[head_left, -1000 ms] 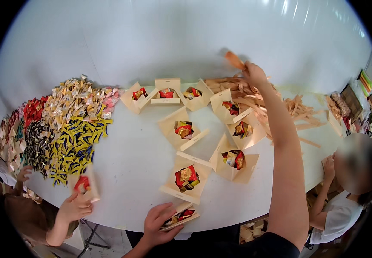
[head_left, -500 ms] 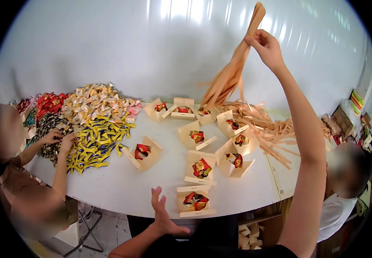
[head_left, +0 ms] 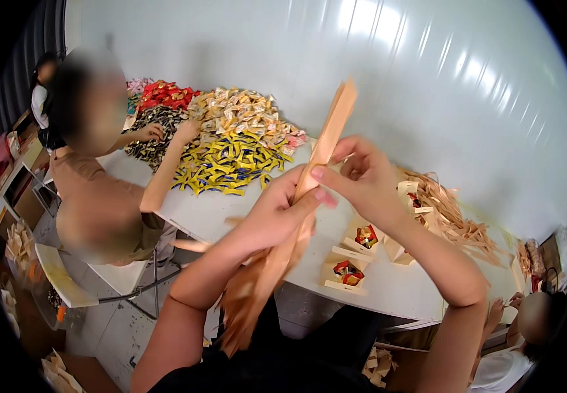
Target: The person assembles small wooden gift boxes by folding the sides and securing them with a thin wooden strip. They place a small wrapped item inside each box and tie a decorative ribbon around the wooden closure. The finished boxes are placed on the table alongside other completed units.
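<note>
A long bundle of flat peach-coloured ribbons [head_left: 337, 118] slants across in front of me, its loose ends hanging towards my lap. My left hand [head_left: 277, 206] is wrapped round its middle. Just above, my right hand [head_left: 372, 187] pinches the bundle between thumb and curled fingers. Beyond my right forearm stand cream open-topped card boxes [head_left: 332, 275] holding red and gold wrapped sweets [head_left: 349, 272]; my hand and forearm hide some of the other boxes. More loose peach ribbons [head_left: 441, 203] lie heaped behind them.
Heaps of wrapped sweets in yellow [head_left: 231, 164], cream [head_left: 237, 111], red [head_left: 165, 95] and black cover the left of the white table [head_left: 198, 219]. A co-worker's hands [head_left: 152, 132] touch the black heap. Another person [head_left: 503, 370] sits at right, and a chair [head_left: 64, 281] stands at left.
My right hand has brought the ribbon bundle down and nearer from high up at the wall. My left hand, open before, now grips it too. The view has swung left.
</note>
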Demonstrator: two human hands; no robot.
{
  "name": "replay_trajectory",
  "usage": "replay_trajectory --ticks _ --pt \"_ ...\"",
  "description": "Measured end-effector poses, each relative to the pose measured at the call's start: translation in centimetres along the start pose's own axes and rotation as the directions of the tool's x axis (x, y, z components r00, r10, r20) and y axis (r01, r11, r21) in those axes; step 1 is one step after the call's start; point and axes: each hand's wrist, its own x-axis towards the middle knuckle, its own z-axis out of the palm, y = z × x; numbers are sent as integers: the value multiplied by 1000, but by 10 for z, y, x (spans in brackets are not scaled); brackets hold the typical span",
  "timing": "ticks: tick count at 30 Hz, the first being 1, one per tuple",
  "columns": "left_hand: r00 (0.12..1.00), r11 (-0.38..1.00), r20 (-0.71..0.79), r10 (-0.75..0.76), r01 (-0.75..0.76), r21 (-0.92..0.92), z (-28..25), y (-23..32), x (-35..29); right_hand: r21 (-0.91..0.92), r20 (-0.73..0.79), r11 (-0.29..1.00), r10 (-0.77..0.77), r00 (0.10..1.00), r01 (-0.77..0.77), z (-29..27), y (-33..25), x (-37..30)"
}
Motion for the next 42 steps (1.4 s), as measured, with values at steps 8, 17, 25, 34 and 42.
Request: replay_trajectory --ticks 8,17,25,34,42 --pt "966 929 -229 115 -23 370 1 -55 -37 -282 5 886 -383 924 368 45 42 -30" --pt "975 895 -195 105 -7 447 -7 -57 -43 -370 253 802 -398 882 468 34 58 -28" --pt "994 852 -110 -22 76 518 -12 -67 -45 -775 318 349 -505 803 527 18 86 -24" --pt "985 815 35 -169 120 566 -26 -72 -55 -880 316 200 -429 846 430 19 134 -10" --pt "968 931 172 -184 115 346 -62 -88 -68 -912 330 139 -304 893 385 16 164 6"
